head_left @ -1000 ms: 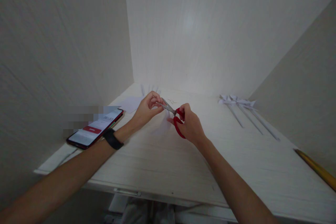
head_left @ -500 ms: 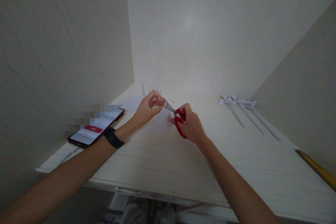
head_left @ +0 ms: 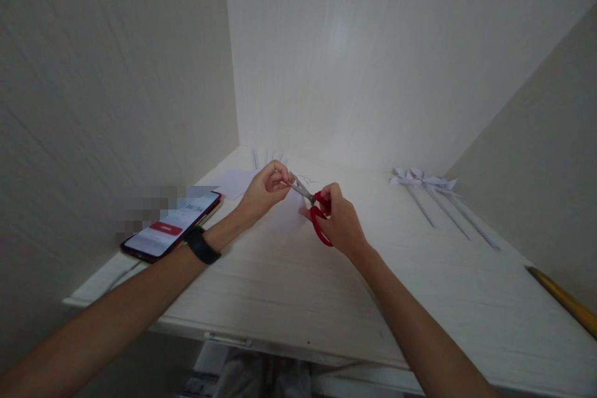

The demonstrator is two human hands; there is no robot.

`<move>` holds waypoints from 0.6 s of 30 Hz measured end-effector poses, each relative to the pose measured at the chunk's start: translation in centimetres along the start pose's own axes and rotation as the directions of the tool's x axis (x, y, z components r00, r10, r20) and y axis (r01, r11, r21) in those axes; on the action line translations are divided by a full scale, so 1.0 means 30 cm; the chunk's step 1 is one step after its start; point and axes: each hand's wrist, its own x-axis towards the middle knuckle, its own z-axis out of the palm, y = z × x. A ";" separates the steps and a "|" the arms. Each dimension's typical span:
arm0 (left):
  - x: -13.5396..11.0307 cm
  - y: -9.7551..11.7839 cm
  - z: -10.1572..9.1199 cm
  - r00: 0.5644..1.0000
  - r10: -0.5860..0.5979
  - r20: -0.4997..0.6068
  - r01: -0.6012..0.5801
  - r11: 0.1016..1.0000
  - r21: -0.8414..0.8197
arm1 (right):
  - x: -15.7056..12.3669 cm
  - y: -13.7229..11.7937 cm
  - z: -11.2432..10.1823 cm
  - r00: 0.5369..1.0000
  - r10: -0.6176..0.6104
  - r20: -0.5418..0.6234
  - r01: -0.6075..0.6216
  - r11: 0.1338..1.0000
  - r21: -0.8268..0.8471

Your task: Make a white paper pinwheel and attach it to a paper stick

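Here, at the far left, a lit phone [head_left: 170, 227] lies near the edge of the worktop [head_left: 261, 289], just beside our left forearm with its dark wristband [head_left: 201, 246]. The left hand [head_left: 262, 193] is raised a little off the surface, fingertips pinched shut on the upper edge of a small white paper [head_left: 285, 219]. The paper hangs between the two hands; it is pale on pale, so we can hardly trace its outline. The scissors [head_left: 311, 206] come in from the right, steel blades pointing up and left into that pinch. The blades look nearly together, though we cannot tell how far they gape. The right hand [head_left: 341, 225] is closed through the red handles, thumb uppermost. Our judgement on the cut is that the blade tips sit very close to the left fingertips, so we would set those fingers to one side of the cutting line. We would also pull the paper taut and feed it deep between the blades rather than nibbling with the tips. To follow a line, we would turn the paper with the left hand rather than twist the right wrist. Farther right and well apart, folded paper shapes on long rolled stems [head_left: 426, 183] lie near the back wall. A yellow stick [head_left: 564, 302] lies at the far right edge.
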 end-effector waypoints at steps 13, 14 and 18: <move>-0.006 -0.006 -0.004 1.000 0.028 -0.006 -0.028 1.000 -0.008 | 0.001 -0.001 0.003 1.000 0.003 -0.014 0.000 0.987 0.163; -0.006 -0.007 -0.005 1.000 0.026 -0.005 -0.026 1.000 -0.010 | 0.003 -0.001 0.001 1.000 0.009 -0.026 -0.004 0.983 0.181; -0.007 -0.013 -0.011 0.999 0.047 0.010 -0.047 0.999 0.017 | 0.011 0.000 -0.002 0.997 0.054 -0.059 -0.039 0.972 0.231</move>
